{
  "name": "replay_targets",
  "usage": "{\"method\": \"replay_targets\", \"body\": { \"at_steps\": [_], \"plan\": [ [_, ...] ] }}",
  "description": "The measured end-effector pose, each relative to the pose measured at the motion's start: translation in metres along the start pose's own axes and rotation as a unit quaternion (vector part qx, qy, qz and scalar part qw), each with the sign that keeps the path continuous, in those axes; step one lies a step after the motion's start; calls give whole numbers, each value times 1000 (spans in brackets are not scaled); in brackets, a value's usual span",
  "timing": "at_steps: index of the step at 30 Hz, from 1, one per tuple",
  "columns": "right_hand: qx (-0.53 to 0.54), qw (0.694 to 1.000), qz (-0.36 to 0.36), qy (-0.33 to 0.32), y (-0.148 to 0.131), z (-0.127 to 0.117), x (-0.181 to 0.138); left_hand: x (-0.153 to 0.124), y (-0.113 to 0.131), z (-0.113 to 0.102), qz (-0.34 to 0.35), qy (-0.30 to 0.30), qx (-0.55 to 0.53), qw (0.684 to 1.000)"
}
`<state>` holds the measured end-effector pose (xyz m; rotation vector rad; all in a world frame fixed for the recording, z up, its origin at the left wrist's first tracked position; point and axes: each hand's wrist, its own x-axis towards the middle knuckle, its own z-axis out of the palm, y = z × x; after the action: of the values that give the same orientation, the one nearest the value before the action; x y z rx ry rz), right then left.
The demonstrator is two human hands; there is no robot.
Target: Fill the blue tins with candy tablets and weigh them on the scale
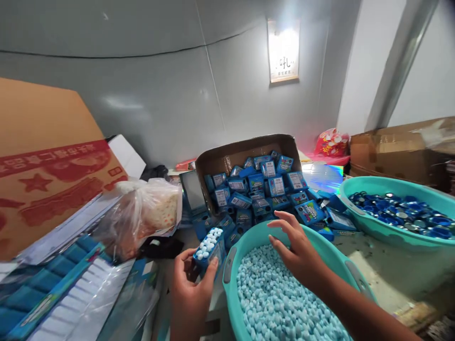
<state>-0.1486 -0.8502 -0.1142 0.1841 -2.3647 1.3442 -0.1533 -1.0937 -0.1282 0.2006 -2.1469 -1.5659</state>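
The left hand (190,289) grips a small blue tin (209,251) heaped with pale blue candies — fingers wrapped round its sides — just left of the teal basin (232,274) holding loose candies (277,303). The right hand (296,251) hovers open over that basin, fingers spread, holding nothing. Behind, a tipped cardboard box (245,151) spills blue tins (263,189) (labels showing), and a second teal basin (391,232) to the right holds blue lids (401,213)
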Motion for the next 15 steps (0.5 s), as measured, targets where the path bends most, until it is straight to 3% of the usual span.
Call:
{"method": "replay_targets", "body": {
  "at_steps": [5, 7, 11, 13, 15],
  "plan": [
    [13, 997, -14, -68, -6, -1, -4, -7, -31, -18, -15, 123, 91, 988],
    [13, 996, -13, -83, -7, -1, -4, -13, -47, -14, -34, 115, 93, 988],
    [9, 996, -19, -84, -6, -1, -5, -22, -78, -12, -76, 38, 88, 993],
    [6, 996, -26, -81, -4, 0, -5, -23, -85, -22, -78, 11, 11, 997],
    [5, 997, -31, -76, -2, 0, -5, -23, -88, -38, -59, 23, -86, 994]
  ]
}}
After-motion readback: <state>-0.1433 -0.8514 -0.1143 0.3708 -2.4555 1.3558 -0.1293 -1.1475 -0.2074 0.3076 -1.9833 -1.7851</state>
